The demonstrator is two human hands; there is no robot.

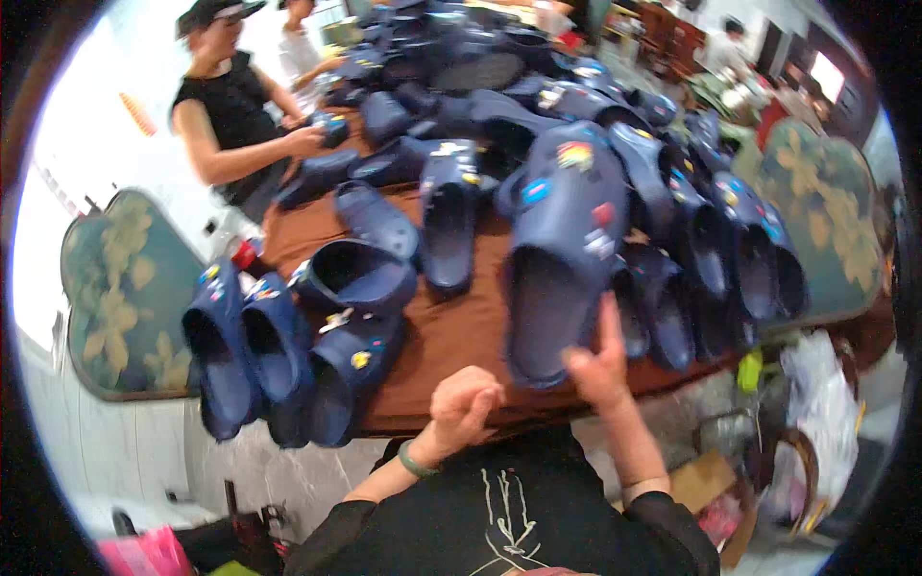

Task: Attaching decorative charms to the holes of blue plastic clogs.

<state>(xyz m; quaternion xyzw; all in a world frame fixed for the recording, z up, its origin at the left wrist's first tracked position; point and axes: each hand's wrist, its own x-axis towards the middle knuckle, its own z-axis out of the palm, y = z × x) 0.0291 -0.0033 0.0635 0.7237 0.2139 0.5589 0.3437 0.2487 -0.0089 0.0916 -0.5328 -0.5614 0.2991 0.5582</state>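
Note:
My right hand [600, 370] grips a navy clog [567, 230] by its heel, thumb over the rim, and holds it raised over the table. Several small colourful charms sit on the clog's upper, with its toe pointing away from me. My left hand [465, 408] is closed near the table's front edge, apart from the clog; what is in its curled fingers, if anything, is hidden. To its left lies a navy clog with a yellow charm [353, 370], beside another tipped clog [357, 276]. A charmed clog [449, 216] lies farther back, left of the held one.
Brown cloth covers the table [432, 360], with a big heap of navy clogs [461, 72] at its far end. Rows of clogs flank both sides. Patterned chair backs [134, 298] stand left and right. A person in a black top [235, 106] handles a clog at the far left.

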